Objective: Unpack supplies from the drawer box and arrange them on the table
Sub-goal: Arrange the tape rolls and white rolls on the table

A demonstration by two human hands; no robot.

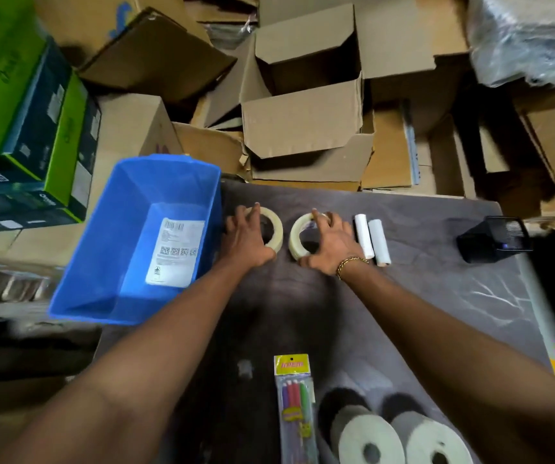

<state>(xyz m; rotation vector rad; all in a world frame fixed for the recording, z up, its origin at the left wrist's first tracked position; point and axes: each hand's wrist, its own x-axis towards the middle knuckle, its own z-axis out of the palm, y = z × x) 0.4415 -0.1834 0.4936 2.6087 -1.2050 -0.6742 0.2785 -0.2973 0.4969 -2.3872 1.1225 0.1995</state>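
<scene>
Two cream-coloured rolls of masking tape lie flat on the grey table just right of the blue plastic drawer box (135, 242). The left tape roll (273, 229) sits almost against the box's right wall; the right tape roll (298, 234) is just beside it, apart by a narrow gap. The left hand (247, 239) rests spread over the left roll, fingers draped across its far rim, and the right hand (331, 244) covers the other roll in the same loose way. Neither seems to be pinching; motion blur makes it hard to say whether the palms press down.

These rolls should be light and stiff: a card core under wound paper, not fragile, with a slightly grippy outer face. A thumb in the hole with fingers on the outer band would hold one surely; flat as they are, they slide easily.

Right of the rolls lie two small white paper rolls (371, 241), side by side. Farther right stands a black mesh holder (493, 239). Nearer the person are a packet of coloured pens (294, 406) and two large white spools (400, 440). The blue box looks empty apart from a label on its floor.
</scene>
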